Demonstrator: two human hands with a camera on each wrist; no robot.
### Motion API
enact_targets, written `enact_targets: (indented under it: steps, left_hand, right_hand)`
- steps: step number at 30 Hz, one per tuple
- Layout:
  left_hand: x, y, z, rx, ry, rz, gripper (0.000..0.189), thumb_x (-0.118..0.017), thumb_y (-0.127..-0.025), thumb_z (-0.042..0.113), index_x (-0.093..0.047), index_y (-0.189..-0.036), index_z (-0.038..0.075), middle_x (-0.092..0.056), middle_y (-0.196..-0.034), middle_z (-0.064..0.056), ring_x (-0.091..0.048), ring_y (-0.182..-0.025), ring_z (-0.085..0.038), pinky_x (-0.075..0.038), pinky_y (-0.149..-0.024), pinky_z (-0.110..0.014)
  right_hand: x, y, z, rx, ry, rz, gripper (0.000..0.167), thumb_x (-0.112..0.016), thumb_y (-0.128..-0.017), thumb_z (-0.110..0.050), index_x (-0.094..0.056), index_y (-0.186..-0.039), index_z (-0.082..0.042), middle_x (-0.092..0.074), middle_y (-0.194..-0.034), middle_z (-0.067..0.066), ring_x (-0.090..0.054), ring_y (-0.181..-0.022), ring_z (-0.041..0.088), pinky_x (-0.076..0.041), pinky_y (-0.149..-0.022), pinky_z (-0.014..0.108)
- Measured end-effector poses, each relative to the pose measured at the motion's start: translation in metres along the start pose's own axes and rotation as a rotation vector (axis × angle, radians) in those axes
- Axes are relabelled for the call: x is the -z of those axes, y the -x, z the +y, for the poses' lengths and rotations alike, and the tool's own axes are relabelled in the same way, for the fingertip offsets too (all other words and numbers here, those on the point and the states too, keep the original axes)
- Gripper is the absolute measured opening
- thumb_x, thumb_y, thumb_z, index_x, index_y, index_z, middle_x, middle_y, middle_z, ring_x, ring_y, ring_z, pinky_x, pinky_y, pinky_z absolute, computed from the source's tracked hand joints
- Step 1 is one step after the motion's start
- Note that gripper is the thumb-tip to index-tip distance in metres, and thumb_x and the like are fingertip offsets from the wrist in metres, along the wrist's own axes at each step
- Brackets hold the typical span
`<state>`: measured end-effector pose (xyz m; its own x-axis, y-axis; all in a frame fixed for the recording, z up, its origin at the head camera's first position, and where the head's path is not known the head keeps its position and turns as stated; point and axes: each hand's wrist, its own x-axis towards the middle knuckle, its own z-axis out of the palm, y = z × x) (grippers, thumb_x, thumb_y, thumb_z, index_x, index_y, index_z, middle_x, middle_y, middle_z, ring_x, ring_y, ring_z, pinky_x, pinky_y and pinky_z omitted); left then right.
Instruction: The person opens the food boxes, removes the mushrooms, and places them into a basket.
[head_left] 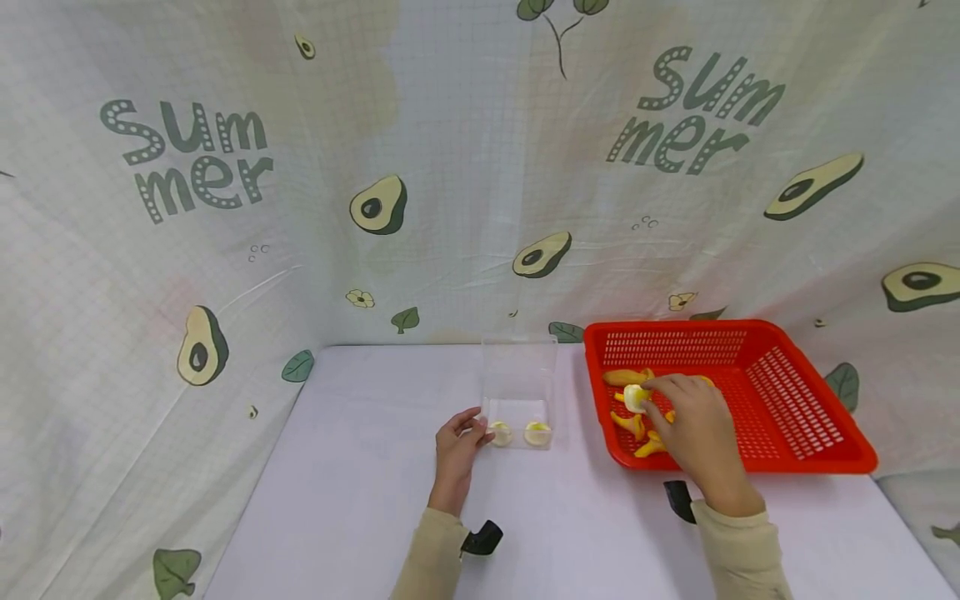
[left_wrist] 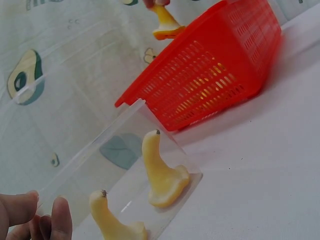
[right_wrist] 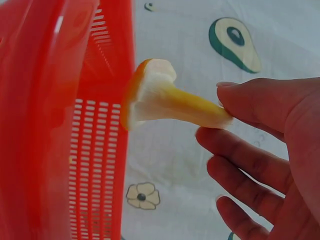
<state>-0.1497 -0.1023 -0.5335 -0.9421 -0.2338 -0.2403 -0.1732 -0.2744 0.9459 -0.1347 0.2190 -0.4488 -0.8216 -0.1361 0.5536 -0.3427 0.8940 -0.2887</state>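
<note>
My right hand (head_left: 697, 433) pinches a yellow mushroom (right_wrist: 160, 100) by its stem end, thumb against index finger. In the head view that mushroom is over the left part of a red basket (head_left: 813, 387). More yellow mushrooms (head_left: 628, 423) lie inside the basket, partly hidden by the hand. At the left edge of a clear plastic box (head_left: 517, 379), my left hand (head_left: 456, 454) grips the wall between thumb and fingers. Two mushrooms, a right one (left_wrist: 162, 175) and a left one (left_wrist: 112, 220), stand on their caps in the box, stems up.
A white-covered table (head_left: 352, 500) bears the box and, to its right, the basket. Behind them hangs a cloth (head_left: 450, 108) printed with avocados and lettering. Both wrists wear black camera mounts (head_left: 482, 538).
</note>
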Motion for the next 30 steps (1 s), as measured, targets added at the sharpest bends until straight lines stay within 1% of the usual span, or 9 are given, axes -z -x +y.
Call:
enact_targets:
  steps: [4,9,12,14,16,19,24,30]
  left_hand:
    - [0.0,-0.001,0.0,-0.005,0.004,-0.003,0.037,-0.067,-0.099,-0.007,-0.059,-0.134,-0.017,-0.056,-0.098,-0.008,-0.062,-0.083,-0.015,-0.064,-0.075,-0.023]
    - [0.0,-0.003,0.001,0.001,-0.005,-0.002,0.036,-0.065,-0.1,-0.008,-0.059,-0.134,-0.017,-0.056,-0.099,-0.008,-0.061,-0.079,-0.013,-0.064,-0.074,-0.023]
    - [0.0,-0.003,0.0,0.005,-0.004,-0.002,0.036,-0.065,-0.1,-0.008,-0.058,-0.134,-0.017,-0.056,-0.098,-0.008,-0.061,-0.076,-0.011,-0.064,-0.074,-0.022]
    - [0.0,-0.004,0.0,0.005,0.001,-0.004,0.036,-0.066,-0.1,-0.008,-0.058,-0.134,-0.017,-0.056,-0.098,-0.008,-0.061,-0.075,-0.01,-0.064,-0.073,-0.022]
    - [0.0,-0.004,0.0,0.005,0.003,-0.006,0.037,-0.066,-0.099,-0.007,-0.058,-0.134,-0.018,-0.056,-0.097,-0.008,-0.062,-0.074,-0.01,-0.064,-0.073,-0.022]
    - [0.0,-0.003,0.001,0.003,-0.002,-0.004,0.037,-0.067,-0.099,-0.007,-0.059,-0.133,-0.017,-0.056,-0.096,-0.008,-0.062,-0.074,-0.01,-0.064,-0.073,-0.022]
    - [-0.001,-0.001,0.003,0.001,-0.02,0.005,0.036,-0.067,-0.1,-0.005,-0.059,-0.133,-0.016,-0.057,-0.097,-0.008,-0.062,-0.078,-0.012,-0.064,-0.075,-0.023]
    - [-0.001,-0.003,0.001,0.008,-0.005,0.005,0.037,-0.067,-0.1,-0.006,-0.059,-0.134,-0.017,-0.057,-0.098,-0.008,-0.062,-0.077,-0.012,-0.064,-0.074,-0.022]
  right_hand:
    - [0.003,0.002,0.006,-0.04,0.013,-0.026,0.037,-0.093,-0.076,-0.002,-0.076,-0.108,0.0,-0.073,-0.109,0.023,-0.062,-0.104,0.047,-0.054,-0.086,0.066]
    - [0.003,0.002,0.006,-0.078,-0.007,-0.05,0.036,-0.092,-0.078,-0.003,-0.077,-0.111,0.001,-0.069,-0.116,0.024,-0.059,-0.11,0.048,-0.053,-0.09,0.069]
    - [-0.002,0.002,0.003,-0.057,-0.022,-0.049,0.036,-0.091,-0.078,-0.003,-0.077,-0.111,0.002,-0.069,-0.115,0.022,-0.06,-0.108,0.046,-0.054,-0.09,0.067]
    - [-0.006,0.0,-0.001,-0.021,-0.036,-0.042,0.037,-0.092,-0.078,-0.004,-0.077,-0.111,0.002,-0.07,-0.114,0.021,-0.062,-0.105,0.044,-0.055,-0.089,0.065]
    - [-0.012,-0.002,-0.008,0.012,-0.061,-0.037,0.037,-0.093,-0.077,-0.004,-0.078,-0.111,0.001,-0.071,-0.113,0.02,-0.064,-0.104,0.042,-0.056,-0.089,0.063]
    - [-0.022,-0.005,-0.02,0.056,-0.096,-0.047,0.037,-0.093,-0.077,-0.004,-0.079,-0.111,-0.002,-0.072,-0.116,0.018,-0.065,-0.106,0.04,-0.058,-0.088,0.06]
    - [-0.039,-0.01,-0.043,0.11,-0.142,-0.096,0.033,-0.092,-0.08,-0.005,-0.079,-0.11,-0.006,-0.072,-0.115,0.013,-0.065,-0.109,0.035,-0.059,-0.094,0.057]
    - [-0.059,-0.016,-0.065,0.15,-0.192,-0.175,0.032,-0.092,-0.081,-0.008,-0.08,-0.111,-0.01,-0.074,-0.112,0.007,-0.066,-0.107,0.03,-0.059,-0.098,0.052]
